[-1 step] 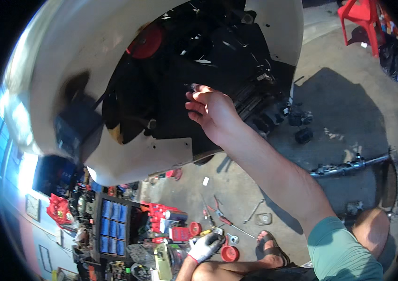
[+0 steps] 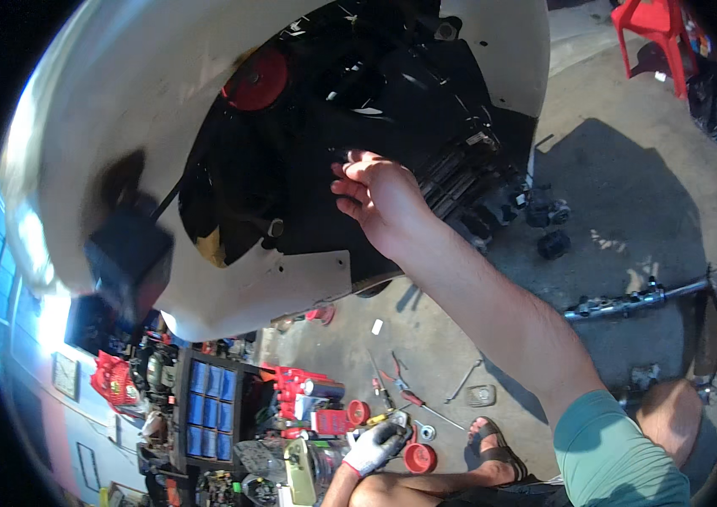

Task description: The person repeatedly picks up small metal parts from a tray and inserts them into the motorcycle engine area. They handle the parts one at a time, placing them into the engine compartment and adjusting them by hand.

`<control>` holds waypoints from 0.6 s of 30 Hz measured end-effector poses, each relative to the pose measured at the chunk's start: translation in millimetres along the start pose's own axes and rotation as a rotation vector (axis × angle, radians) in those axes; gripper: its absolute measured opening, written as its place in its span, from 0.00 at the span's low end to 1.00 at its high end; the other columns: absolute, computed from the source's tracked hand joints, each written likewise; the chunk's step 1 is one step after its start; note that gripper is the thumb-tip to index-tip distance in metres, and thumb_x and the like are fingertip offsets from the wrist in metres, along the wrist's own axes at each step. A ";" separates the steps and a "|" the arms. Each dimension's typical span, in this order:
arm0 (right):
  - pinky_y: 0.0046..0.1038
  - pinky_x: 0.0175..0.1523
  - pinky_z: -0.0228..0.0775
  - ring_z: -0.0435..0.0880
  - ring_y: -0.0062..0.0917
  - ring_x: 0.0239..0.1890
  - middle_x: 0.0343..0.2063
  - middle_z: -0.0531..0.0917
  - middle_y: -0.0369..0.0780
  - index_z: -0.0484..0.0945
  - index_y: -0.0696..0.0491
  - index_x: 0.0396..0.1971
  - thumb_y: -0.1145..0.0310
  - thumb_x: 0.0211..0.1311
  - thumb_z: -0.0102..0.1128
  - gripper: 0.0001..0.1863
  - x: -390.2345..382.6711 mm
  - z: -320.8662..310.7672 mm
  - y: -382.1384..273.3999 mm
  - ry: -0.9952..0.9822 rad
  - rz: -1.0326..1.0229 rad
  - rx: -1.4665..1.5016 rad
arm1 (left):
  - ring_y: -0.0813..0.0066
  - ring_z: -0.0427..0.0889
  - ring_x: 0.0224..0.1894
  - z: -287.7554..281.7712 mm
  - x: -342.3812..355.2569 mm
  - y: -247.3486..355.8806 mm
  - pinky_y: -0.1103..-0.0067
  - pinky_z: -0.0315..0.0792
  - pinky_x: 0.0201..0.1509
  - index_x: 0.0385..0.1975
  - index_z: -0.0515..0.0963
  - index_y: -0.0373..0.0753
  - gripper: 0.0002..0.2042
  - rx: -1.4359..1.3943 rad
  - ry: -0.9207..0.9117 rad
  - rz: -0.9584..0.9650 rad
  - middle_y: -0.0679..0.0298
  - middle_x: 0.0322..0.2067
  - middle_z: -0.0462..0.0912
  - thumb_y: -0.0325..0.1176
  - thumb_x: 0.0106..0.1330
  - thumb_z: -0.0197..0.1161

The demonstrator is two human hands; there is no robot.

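Observation:
A large white curved body panel (image 2: 249, 291) with a dark cavity (image 2: 308, 190) fills the upper left. My bare right hand (image 2: 380, 198) reaches into the mouth of this cavity, its thumb and forefinger drawn together. Something small and dark shows at the fingertips, too indistinct to name. Inside the cavity sits a round red disc (image 2: 257, 79), farther to the left. Low in the view, my left hand (image 2: 374, 448) wears a white glove with dark fingers and is held beside my knee. Its fingers are curled; what they hold, if anything, is hidden. A yellow-handled tool (image 2: 377, 419) lies close by.
A dark box (image 2: 130, 253) on a thin stalk stands before the panel. Pliers (image 2: 396, 372), a screwdriver (image 2: 430, 407), a wrench (image 2: 464, 378) and red round dishes (image 2: 419, 458) lie on the floor. A blue-binned rack (image 2: 209, 410) stands left, a metal frame (image 2: 637, 300) right, a red chair (image 2: 654, 34) far right.
The dark box on its stalk has shifted down and slightly left. The whole view has moved a little. My right hand stays at nearly the same spot; the gloved left hand keeps its curled pose.

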State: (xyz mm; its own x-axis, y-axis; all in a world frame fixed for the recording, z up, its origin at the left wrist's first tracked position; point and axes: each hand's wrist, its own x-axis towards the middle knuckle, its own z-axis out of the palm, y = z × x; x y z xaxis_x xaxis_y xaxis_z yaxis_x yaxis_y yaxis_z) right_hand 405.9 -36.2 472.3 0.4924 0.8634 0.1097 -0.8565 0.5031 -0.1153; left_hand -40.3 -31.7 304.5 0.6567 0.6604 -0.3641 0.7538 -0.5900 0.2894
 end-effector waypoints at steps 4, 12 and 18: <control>0.31 0.47 0.73 0.82 0.23 0.41 0.46 0.82 0.36 0.74 0.50 0.56 0.73 0.70 0.55 0.16 25.3 22.5 1.9 -0.043 -0.037 0.020 | 0.65 0.85 0.42 0.9 0.3 -29.3 0.70 0.77 0.48 0.50 0.80 0.33 0.16 0.146 -0.067 -0.007 0.55 0.38 0.87 0.38 0.71 0.61; 0.24 0.36 0.74 0.81 0.19 0.31 0.36 0.84 0.36 0.81 0.55 0.52 0.75 0.68 0.59 0.14 73.6 42.5 6.9 -0.103 -0.371 -0.113 | 0.72 0.81 0.43 -0.6 -0.9 -21.8 0.73 0.76 0.52 0.49 0.81 0.35 0.13 -0.108 -0.125 -0.363 0.58 0.40 0.86 0.37 0.73 0.60; 0.35 0.41 0.77 0.87 0.35 0.33 0.31 0.89 0.47 0.88 0.56 0.35 0.78 0.58 0.57 0.10 109.7 40.0 16.2 -0.014 -0.561 -0.300 | 0.74 0.80 0.40 4.6 -1.0 -22.6 0.74 0.76 0.49 0.49 0.81 0.35 0.13 -0.141 -0.092 -0.392 0.60 0.38 0.85 0.37 0.73 0.61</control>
State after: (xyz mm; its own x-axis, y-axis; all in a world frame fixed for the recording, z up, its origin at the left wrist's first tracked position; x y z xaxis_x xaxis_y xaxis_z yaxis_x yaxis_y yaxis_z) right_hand 439.9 65.2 521.9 0.8498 0.4659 0.2464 -0.3873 0.8691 -0.3077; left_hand -58.1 -21.2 294.2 0.3197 0.7741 -0.5463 0.9460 -0.2289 0.2294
